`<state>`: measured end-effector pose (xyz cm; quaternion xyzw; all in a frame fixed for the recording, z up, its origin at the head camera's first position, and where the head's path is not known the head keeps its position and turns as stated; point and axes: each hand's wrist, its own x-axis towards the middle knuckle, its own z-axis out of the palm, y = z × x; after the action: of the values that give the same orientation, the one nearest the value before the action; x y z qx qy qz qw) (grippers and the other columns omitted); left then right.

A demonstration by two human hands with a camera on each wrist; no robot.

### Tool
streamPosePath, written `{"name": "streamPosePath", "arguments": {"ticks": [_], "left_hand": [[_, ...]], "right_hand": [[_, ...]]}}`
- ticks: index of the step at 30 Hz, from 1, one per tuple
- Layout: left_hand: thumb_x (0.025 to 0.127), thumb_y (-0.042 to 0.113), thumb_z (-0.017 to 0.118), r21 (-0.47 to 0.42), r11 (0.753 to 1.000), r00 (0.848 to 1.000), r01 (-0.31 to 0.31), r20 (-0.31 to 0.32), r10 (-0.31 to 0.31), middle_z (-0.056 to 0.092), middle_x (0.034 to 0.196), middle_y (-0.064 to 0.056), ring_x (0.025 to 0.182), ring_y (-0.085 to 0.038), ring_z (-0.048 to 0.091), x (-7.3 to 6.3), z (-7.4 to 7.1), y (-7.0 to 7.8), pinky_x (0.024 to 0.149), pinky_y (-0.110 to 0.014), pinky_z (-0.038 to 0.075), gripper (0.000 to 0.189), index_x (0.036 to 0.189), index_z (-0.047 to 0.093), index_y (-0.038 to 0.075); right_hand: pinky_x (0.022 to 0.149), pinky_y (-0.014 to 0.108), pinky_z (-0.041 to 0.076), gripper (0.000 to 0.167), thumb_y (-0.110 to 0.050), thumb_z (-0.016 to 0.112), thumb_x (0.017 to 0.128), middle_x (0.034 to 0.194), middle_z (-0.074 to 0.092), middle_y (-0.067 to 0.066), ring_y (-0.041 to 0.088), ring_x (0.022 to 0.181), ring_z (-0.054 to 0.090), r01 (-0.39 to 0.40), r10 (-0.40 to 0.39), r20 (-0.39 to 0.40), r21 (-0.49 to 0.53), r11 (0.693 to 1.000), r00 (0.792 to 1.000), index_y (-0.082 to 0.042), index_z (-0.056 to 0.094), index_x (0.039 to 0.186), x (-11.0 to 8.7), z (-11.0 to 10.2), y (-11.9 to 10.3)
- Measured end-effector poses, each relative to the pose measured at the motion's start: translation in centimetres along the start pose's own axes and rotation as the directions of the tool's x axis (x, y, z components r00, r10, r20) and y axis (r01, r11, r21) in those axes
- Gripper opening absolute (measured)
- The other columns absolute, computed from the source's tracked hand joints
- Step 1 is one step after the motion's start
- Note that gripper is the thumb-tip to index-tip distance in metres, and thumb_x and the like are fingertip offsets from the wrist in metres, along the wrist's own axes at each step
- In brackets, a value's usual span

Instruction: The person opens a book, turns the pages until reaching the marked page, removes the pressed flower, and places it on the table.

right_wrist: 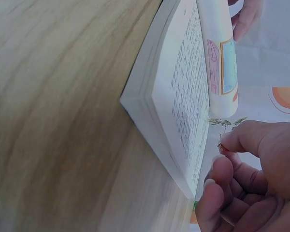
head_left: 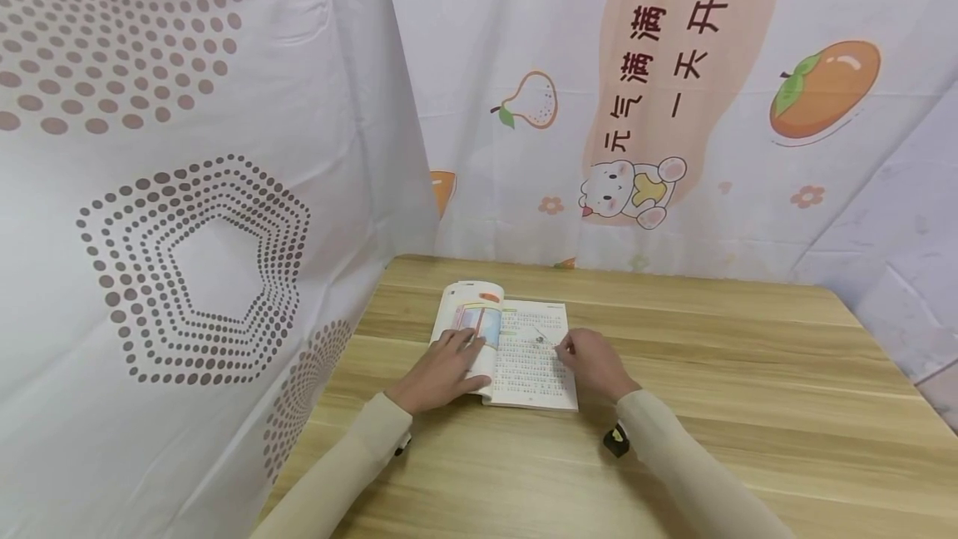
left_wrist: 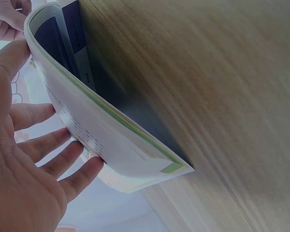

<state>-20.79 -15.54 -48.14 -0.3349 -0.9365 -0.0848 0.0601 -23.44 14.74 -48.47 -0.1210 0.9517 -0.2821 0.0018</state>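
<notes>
An open book (head_left: 531,364) lies on the wooden table, its left pages bowed up and a coloured picture printed on them. My left hand (head_left: 446,368) rests on those left pages. In the left wrist view, the left fingers (left_wrist: 63,159) lie spread and fairly straight against the curved page. Over the right-hand page, my right hand (head_left: 595,363) pinches a small, thin-stemmed sprig (right_wrist: 225,123) between thumb and forefinger. The sprig's branching, greenish-brown tips point toward the middle of the book, close above the printed text. The other right fingers are curled in.
The wooden table (head_left: 748,373) stretches far to the right of the book. A white patterned curtain (head_left: 224,273) hangs along the left side, and another printed cloth (head_left: 524,148) hangs behind the table. A dark wrist strap piece (head_left: 617,441) shows beneath the right sleeve.
</notes>
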Motion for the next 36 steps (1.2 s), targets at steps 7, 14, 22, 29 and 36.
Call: {"name": "streamPosePath", "arguments": {"ticks": [7, 14, 22, 29, 36], "left_hand": [[0.102, 0.052, 0.057, -0.012, 1.0, 1.0, 0.012, 0.012, -0.012, 0.046, 0.152, -0.023, 0.133, -0.037, 0.046, 0.0, 0.0, 0.1, 0.108, -0.049, 0.042, 0.071, 0.149, 0.049, -0.001], [0.102, 0.05, 0.059, -0.032, 0.999, 1.0, 0.026, 0.017, -0.025, 0.045, 0.152, -0.023, 0.133, -0.037, 0.045, -0.1, -0.2, 0.4, 0.109, -0.05, 0.041, 0.07, 0.15, 0.048, -0.001], [0.103, 0.051, 0.056, -0.028, 0.999, 1.0, 0.019, 0.014, -0.019, 0.045, 0.152, -0.022, 0.133, -0.037, 0.046, -0.1, -0.1, 0.3, 0.109, -0.05, 0.041, 0.071, 0.15, 0.048, -0.001], [0.103, 0.05, 0.058, -0.032, 0.999, 1.0, 0.017, 0.005, -0.017, 0.046, 0.151, -0.023, 0.133, -0.037, 0.045, 0.0, 0.0, 0.3, 0.109, -0.05, 0.041, 0.07, 0.15, 0.048, -0.001], [0.102, 0.049, 0.059, -0.033, 0.999, 1.0, 0.009, -0.002, -0.009, 0.047, 0.15, -0.024, 0.132, -0.038, 0.046, -0.1, -0.2, 0.4, 0.109, -0.051, 0.041, 0.069, 0.149, 0.049, -0.002]], "right_hand": [[0.074, 0.04, 0.054, 0.012, -0.013, 0.064, 0.099, 0.089, 0.068, 0.004, 0.018, 0.079, 0.06, -0.008, 0.009, -0.009, 0.022, 1.0, 1.0, -0.006, 0.069, 0.09, -0.3, -0.7, 0.5], [0.074, 0.042, 0.054, 0.013, -0.012, 0.062, 0.099, 0.089, 0.068, 0.007, 0.021, 0.079, 0.06, -0.019, 0.02, -0.03, 0.023, 1.0, 0.999, -0.003, 0.068, 0.091, -0.8, -1.3, 1.4], [0.072, 0.041, 0.054, 0.01, -0.007, 0.06, 0.094, 0.084, 0.066, 0.006, 0.021, 0.075, 0.059, -0.02, 0.02, -0.046, 0.011, 1.0, 0.999, -0.003, 0.067, 0.089, -1.4, -2.3, 2.3], [0.07, 0.038, 0.052, 0.009, -0.008, 0.06, 0.095, 0.087, 0.067, 0.006, 0.02, 0.076, 0.059, -0.037, 0.037, -0.045, 0.006, 0.999, 0.998, -0.003, 0.068, 0.092, -1.6, -2.8, 3.3], [0.066, 0.035, 0.049, 0.013, -0.01, 0.061, 0.097, 0.085, 0.066, 0.007, 0.02, 0.074, 0.056, -0.052, 0.052, -0.052, 0.003, 0.999, 0.997, -0.001, 0.068, 0.092, -1.8, -3.5, 4.5]]}}
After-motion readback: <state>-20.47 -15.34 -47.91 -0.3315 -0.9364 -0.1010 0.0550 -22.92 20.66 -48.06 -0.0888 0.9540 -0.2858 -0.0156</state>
